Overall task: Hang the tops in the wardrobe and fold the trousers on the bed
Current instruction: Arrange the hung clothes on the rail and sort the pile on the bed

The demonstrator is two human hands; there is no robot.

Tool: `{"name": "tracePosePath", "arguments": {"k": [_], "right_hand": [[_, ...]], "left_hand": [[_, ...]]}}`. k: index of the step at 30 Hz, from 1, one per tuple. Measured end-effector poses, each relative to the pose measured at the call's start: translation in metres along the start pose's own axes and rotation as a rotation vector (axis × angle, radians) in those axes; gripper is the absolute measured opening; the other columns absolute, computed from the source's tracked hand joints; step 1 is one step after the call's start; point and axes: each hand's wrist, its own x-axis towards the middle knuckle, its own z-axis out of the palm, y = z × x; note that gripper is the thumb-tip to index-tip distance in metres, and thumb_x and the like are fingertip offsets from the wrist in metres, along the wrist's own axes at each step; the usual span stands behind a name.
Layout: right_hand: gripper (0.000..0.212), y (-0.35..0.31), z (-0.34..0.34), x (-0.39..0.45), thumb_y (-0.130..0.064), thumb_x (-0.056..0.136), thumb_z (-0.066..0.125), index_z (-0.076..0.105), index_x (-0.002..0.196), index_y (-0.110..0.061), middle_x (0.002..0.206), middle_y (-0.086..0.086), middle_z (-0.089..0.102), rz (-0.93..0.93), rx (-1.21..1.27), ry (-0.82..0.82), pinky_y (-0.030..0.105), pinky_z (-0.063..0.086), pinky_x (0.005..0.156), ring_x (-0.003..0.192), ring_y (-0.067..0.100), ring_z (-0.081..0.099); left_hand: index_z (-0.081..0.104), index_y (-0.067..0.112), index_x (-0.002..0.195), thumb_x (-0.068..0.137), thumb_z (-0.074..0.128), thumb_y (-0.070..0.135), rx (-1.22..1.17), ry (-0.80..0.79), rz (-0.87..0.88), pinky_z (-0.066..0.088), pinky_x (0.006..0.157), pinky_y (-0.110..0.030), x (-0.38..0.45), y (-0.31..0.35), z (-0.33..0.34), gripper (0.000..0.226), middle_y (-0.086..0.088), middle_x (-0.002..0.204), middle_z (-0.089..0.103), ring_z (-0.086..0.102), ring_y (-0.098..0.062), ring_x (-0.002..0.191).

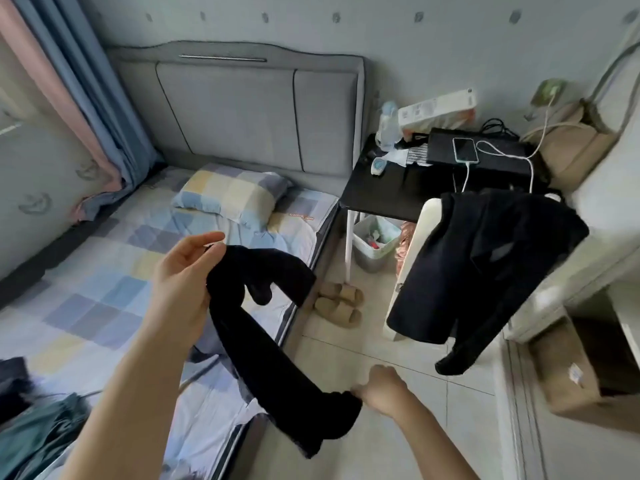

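Black trousers (pixel 263 327) stretch in the air over the bed's right edge, folded into a long narrow strip. My left hand (pixel 183 278) grips the upper end, where a short flap droops. My right hand (pixel 381 389) pinches the lower end near the floor. The bed (pixel 114 271) has a checked sheet in blue, yellow and white. A black top (pixel 485 265) hangs over the back of a white chair (pixel 420 237) on the right. More clothes, dark (pixel 14 386) and teal (pixel 38 434), lie on the bed at bottom left.
A black bedside table (pixel 391 188) holds a charging phone (pixel 465 150), a bottle and a box. Below it stands a small bin (pixel 374 244). Beige slippers (pixel 341 303) lie on the tile floor by the bed. A cardboard box (pixel 581 375) sits at the right. A pillow (pixel 232 192) lies at the headboard.
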Motion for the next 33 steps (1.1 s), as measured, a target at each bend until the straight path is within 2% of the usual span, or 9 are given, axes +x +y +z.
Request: {"name": "tracePosePath", "arguments": {"k": [3,6,9,11,14,22,26,30,33], "right_hand": [[0.086,0.007,-0.017,0.019,-0.046,0.089,0.059,0.01,0.151,-0.014,0.151,0.01,0.024,-0.094,0.1,0.279,0.035,0.03,0.107,0.137,0.032,0.029],[0.104,0.004,-0.031,0.037,-0.05,0.081,0.068,-0.004,0.152,-0.029,0.157,0.009,0.009,-0.199,0.146,0.379,0.045,0.023,0.112,0.141,0.04,0.016],[0.059,0.004,-0.04,0.05,-0.046,0.085,0.059,0.039,0.138,-0.032,0.143,0.011,0.037,-0.169,0.05,0.328,0.046,0.03,0.11,0.133,0.037,0.034],[0.015,0.009,-0.043,0.049,-0.039,0.087,0.049,0.059,0.087,-0.028,0.103,0.004,0.063,-0.179,0.191,0.311,0.042,0.044,0.093,0.103,0.031,0.057],[0.032,0.025,-0.049,0.043,-0.031,0.092,0.052,0.05,0.062,-0.017,0.058,-0.007,0.055,-0.282,0.459,0.323,0.031,0.042,0.064,0.061,0.013,0.052],[0.037,0.024,-0.129,0.019,-0.032,0.088,0.064,0.06,0.075,0.002,0.064,0.012,0.049,-0.259,0.82,0.469,0.027,0.036,0.064,0.066,0.014,0.051],[0.025,-0.008,-0.166,0.012,-0.023,0.09,0.063,0.079,0.074,-0.015,0.083,0.003,0.076,-0.178,1.195,0.456,0.022,0.052,0.073,0.078,0.014,0.071],[0.035,-0.025,-0.194,0.005,-0.026,0.089,0.064,0.077,0.059,-0.013,0.073,0.007,0.074,-0.092,1.415,0.476,0.018,0.052,0.052,0.062,0.016,0.071],[0.031,-0.027,-0.207,-0.006,-0.027,0.087,0.067,0.077,0.065,-0.007,0.073,0.01,0.074,-0.045,1.508,0.57,0.02,0.052,0.05,0.062,0.02,0.072]], "left_hand": [[0.074,0.022,0.087,0.091,0.066,0.013,0.045,-0.098,0.039,0.055,0.056,-0.022,-0.007,0.012,0.027,0.013,-0.005,0.079,0.069,0.067,-0.014,0.07],[0.075,0.021,0.087,0.09,0.066,0.014,0.043,-0.204,0.048,0.057,0.064,-0.023,-0.009,0.017,0.045,0.011,-0.006,0.085,0.073,0.07,-0.015,0.078],[0.076,0.021,0.086,0.089,0.065,0.013,0.001,-0.248,0.046,0.056,0.065,-0.021,-0.003,0.017,0.055,0.014,-0.003,0.083,0.073,0.07,-0.013,0.076],[0.076,0.022,0.086,0.09,0.065,0.012,0.009,-0.236,0.046,0.055,0.065,-0.019,0.008,0.014,0.058,0.015,-0.002,0.082,0.073,0.07,-0.011,0.076],[0.076,0.024,0.088,0.091,0.066,0.014,0.05,-0.186,0.054,0.054,0.062,-0.018,0.036,0.005,0.058,0.014,0.0,0.083,0.073,0.068,-0.01,0.076],[0.074,0.029,0.081,0.091,0.062,0.009,0.186,-0.097,-0.033,0.045,0.062,-0.028,0.136,-0.049,0.079,0.025,0.003,0.074,0.069,0.059,-0.018,0.073],[0.07,0.025,0.103,0.087,0.066,0.002,0.417,-0.436,-0.087,0.052,0.087,-0.03,0.159,-0.072,0.129,0.028,-0.006,0.102,0.072,0.066,-0.023,0.099],[0.058,0.035,0.126,0.08,0.079,0.023,0.623,-1.124,-0.103,0.05,0.071,-0.01,0.141,-0.072,0.182,0.052,0.016,0.102,0.072,0.066,0.007,0.087],[0.057,0.047,0.127,0.073,0.08,0.045,0.544,-1.452,-0.098,0.045,0.096,-0.02,0.118,-0.068,0.21,0.059,0.023,0.114,0.068,0.06,0.007,0.11]]}}
